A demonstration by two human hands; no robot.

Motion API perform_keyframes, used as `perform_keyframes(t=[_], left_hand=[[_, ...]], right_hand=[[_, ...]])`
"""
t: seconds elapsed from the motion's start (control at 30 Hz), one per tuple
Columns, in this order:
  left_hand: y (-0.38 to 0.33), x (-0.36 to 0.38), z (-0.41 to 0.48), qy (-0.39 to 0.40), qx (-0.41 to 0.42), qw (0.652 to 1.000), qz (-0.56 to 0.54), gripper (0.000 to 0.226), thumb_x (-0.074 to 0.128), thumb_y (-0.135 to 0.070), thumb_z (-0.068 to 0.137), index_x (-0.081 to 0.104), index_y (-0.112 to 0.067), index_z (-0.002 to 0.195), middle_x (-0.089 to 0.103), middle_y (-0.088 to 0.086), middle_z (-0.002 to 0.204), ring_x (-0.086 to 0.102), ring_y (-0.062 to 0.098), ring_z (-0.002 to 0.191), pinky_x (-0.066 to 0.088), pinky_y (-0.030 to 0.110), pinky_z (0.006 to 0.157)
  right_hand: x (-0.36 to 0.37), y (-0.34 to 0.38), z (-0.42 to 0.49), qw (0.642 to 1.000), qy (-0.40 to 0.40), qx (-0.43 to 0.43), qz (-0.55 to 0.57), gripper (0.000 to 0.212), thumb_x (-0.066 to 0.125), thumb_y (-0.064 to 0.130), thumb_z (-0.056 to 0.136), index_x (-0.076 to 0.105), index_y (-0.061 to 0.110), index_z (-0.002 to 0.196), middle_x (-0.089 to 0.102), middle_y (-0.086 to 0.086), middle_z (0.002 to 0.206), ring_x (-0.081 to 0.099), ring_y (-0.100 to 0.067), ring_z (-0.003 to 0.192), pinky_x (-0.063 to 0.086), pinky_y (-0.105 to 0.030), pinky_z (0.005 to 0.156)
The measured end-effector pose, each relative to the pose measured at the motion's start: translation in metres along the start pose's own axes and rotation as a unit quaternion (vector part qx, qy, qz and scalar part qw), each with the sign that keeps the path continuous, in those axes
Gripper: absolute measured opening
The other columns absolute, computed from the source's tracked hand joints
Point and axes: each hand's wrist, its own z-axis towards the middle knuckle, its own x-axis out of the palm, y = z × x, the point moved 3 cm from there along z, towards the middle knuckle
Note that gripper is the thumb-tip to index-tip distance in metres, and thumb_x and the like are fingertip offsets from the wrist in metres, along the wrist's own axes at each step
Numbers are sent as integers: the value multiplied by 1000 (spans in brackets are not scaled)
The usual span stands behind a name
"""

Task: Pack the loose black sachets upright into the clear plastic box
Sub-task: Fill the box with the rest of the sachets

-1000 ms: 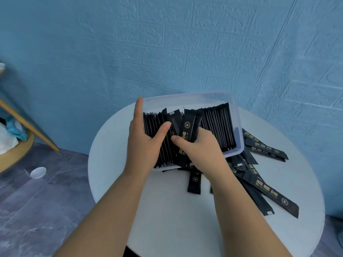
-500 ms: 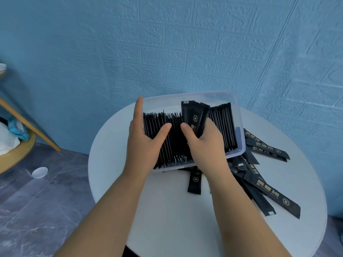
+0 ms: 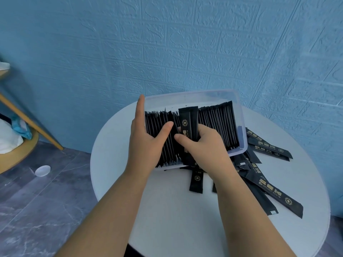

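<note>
Sachets (image 3: pixel 187 119) stand upright in right hand (image 3: pixel 204 145), grip curled round them; left hand (image 3: pixel 144 140) flat.

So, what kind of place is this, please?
Probably a room in a home rather than a workshop: a small round white table, a blue brick-pattern wall and a grey marbled tile floor.

A round white table (image 3: pixel 167 223) carries a clear rectangular plastic box (image 3: pixel 243 140) at its far side; loose black sachets (image 3: pixel 274 197) lie flat at the box's right and near edges.
</note>
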Motion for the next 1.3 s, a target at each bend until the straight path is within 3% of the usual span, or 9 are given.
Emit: perform_keyframes(t=[0.3, 0.5, 0.63, 0.73, 0.83, 0.93, 1.03, 1.2, 1.3], left_hand=[[-1, 1, 0, 5, 3, 1000, -5, 86, 68, -36, 83, 10, -50, 144, 21, -44, 120, 13, -40, 104, 16, -3, 90], [-2, 1, -2, 12, -3, 1000, -13, 90, 71, -35, 80, 9, -52, 143, 25, -42, 118, 15, -39, 105, 19, 8, 96], [-1, 0, -2, 10, -3, 1000, -10, 89, 71, -33, 81, 9, -52, 143, 23, -45, 116, 16, -38, 106, 20, 8, 98], [-2, 1, -2, 12, -8, 1000, -12, 89, 71, -34, 81, 9, -51, 143, 22, -45, 117, 15, -41, 103, 18, -1, 91], [-2, 0, 0, 8, -12, 1000, -17, 89, 71, -33, 81, 11, -51, 144, 26, -40, 121, 20, -36, 108, 22, 6, 97], [-2, 1, 1, 4, -16, 1000, -9, 89, 70, -31, 82, 10, -49, 144, 27, -42, 113, 20, -41, 98, 21, -2, 88], [-2, 2, 1, 3, -25, 1000, -3, 88, 70, -31, 82, 9, -49, 144, 25, -42, 110, 15, -45, 90, 17, -9, 79], [-5, 2, 0, 7, -24, 1000, -9, 89, 70, -35, 82, 8, -52, 143, 24, -34, 121, 13, -45, 91, 19, 8, 94], [-6, 1, 0, 10, -24, 1000, -9, 89, 70, -36, 81, 8, -52, 143, 22, -34, 124, 11, -44, 94, 18, 12, 98]], right_hand=[[-2, -3, 0, 1000, 6, 12, 28, 15, 72, 28, 81, 69, 20, 93, 70, 3, 80, 66, -10, 76, 56, -25, 70], [1, -5, 1, 994, 36, 23, 104, 10, 67, 11, 84, 66, 18, 91, 67, 4, 71, 64, -4, 60, 57, -23, 63], [4, -6, 2, 996, 20, 5, 91, 7, 63, 15, 88, 62, 22, 89, 66, 4, 72, 61, -4, 57, 56, -22, 60], [3, -4, 3, 999, -26, -40, 4, 16, 56, 25, 93, 57, 19, 107, 65, 8, 82, 59, 1, 67, 53, -21, 67], [7, -2, 3, 995, -26, -75, -64, 38, 51, 29, 95, 44, 17, 130, 59, 7, 102, 56, -7, 90, 43, -18, 73], [9, -2, 1, 991, -7, -97, -89, 38, 53, 20, 94, 42, 17, 130, 50, 16, 88, 51, -1, 76, 37, -11, 61], [5, -3, 2, 988, 16, -114, -103, 38, 55, 16, 92, 44, 18, 128, 48, 19, 85, 50, 4, 75, 38, -4, 64], [-1, -3, 4, 977, -16, -153, -149, 23, 54, 15, 93, 59, 14, 116, 55, 7, 94, 50, -5, 82, 38, -6, 71], [-6, -6, 7, 967, -101, -152, -178, 26, 53, 21, 94, 63, 11, 116, 51, 0, 99, 51, -18, 92, 42, -22, 80]])
